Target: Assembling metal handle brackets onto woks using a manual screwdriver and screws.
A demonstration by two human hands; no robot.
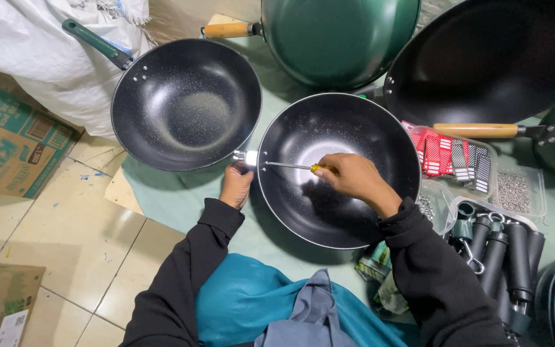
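Note:
A black speckled wok [354,212] lies in front of me on a green mat. My right hand [354,177] is closed on a yellow-handled screwdriver [293,166] whose thin shaft runs left across the inside of the wok to its left rim. My left hand [236,184] sits outside that rim, pinching a small metal bracket [244,156] on the wok's wall. Both arms wear black sleeves.
A second black wok with a green handle [184,103] lies to the left. A green wok with a wooden handle [338,35] and a large black wok [489,58] are behind. Trays of screws [514,191], labels and black handles [502,254] stand at right. Cardboard boxes [8,144] sit left.

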